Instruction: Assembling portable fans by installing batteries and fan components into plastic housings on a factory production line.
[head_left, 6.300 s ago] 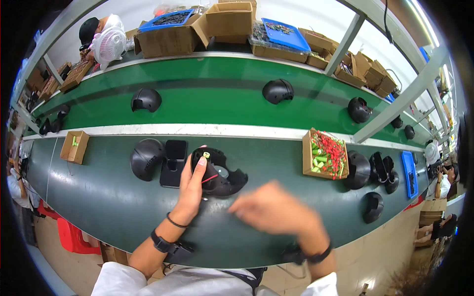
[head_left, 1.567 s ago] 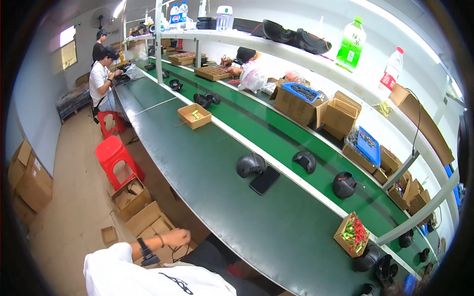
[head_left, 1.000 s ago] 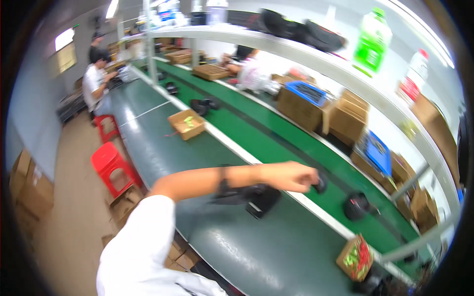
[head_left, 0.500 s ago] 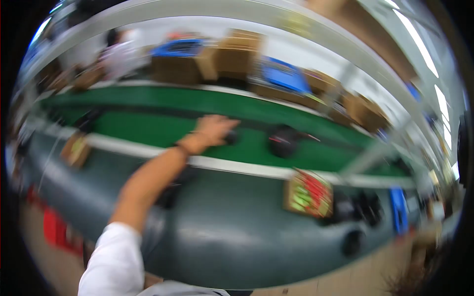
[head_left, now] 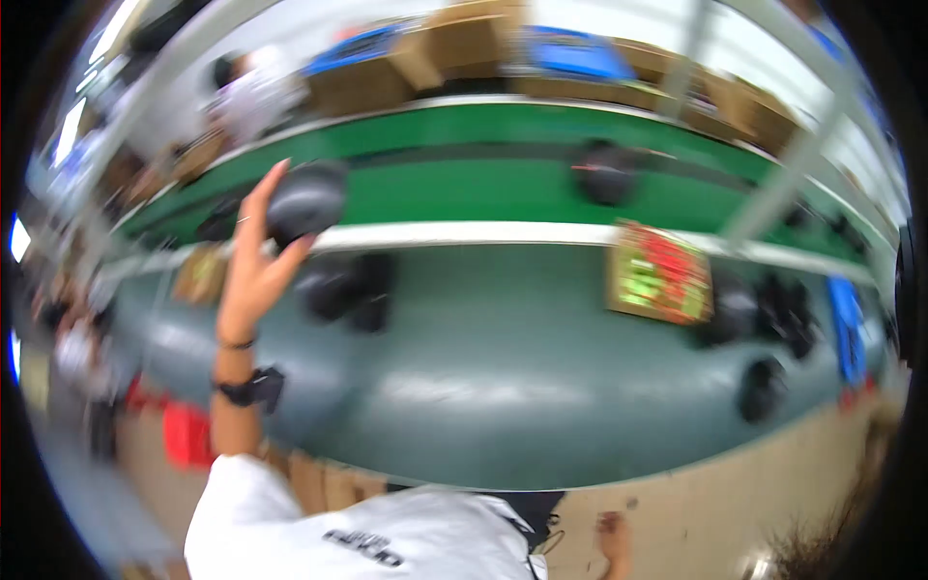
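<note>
My left hand (head_left: 259, 256) is raised over the near edge of the green conveyor belt and grips a black dome-shaped part (head_left: 314, 201). Its fingers reach up the left side of the part, with the thumb curving underneath. Just below, two more dark parts (head_left: 329, 290) rest side by side on the grey-green bench (head_left: 464, 387); blur hides their detail. Low down on the right, my right hand (head_left: 611, 532) hangs over the floor, apart from the bench. Its fingers are too small and smeared to read.
Another black round part (head_left: 606, 172) sits on the green belt (head_left: 454, 184). A box of red and green pieces (head_left: 662, 275) stands on the bench, beside several black parts (head_left: 764, 387) and a blue tray (head_left: 848, 329). Cartons (head_left: 474, 43) line the far side; a person (head_left: 253, 97) is at the far left.
My left hand has moved left and lifted from the belt, now with the black dome-shaped part in it. The view has shifted, and my right hand has come into sight.
</note>
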### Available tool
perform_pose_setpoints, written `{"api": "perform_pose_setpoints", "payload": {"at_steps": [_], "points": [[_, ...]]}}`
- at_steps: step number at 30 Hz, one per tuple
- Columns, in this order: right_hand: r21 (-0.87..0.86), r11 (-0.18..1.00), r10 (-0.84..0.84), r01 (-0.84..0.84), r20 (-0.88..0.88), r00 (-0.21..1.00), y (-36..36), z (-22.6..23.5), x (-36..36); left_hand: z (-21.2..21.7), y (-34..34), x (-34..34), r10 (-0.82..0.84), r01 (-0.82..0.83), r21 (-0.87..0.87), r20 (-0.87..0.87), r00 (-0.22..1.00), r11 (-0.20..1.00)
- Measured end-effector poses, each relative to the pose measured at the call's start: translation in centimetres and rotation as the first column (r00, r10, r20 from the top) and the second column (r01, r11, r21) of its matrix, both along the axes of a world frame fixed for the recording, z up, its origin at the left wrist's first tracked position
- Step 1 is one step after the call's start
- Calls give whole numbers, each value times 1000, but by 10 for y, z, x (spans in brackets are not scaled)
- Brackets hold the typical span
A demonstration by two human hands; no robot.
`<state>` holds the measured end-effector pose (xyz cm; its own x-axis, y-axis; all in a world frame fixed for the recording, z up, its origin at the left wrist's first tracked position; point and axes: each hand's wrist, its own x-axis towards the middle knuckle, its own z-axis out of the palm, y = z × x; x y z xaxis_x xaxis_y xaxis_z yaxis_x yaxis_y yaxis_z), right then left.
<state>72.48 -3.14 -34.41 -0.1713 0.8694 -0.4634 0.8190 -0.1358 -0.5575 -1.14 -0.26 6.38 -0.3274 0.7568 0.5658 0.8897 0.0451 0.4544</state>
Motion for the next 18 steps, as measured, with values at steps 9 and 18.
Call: {"api": "perform_pose_setpoints", "payload": {"at_steps": [9,18], "points": [[337,931,261,142,-884,388,166,325,-169,-140,-137,-36,705,-689,-152,185,684,709],[686,525,758,-504,-108,644,235,247,-390,-205,-71,-73,670,-673,17,77,738,740]]}}
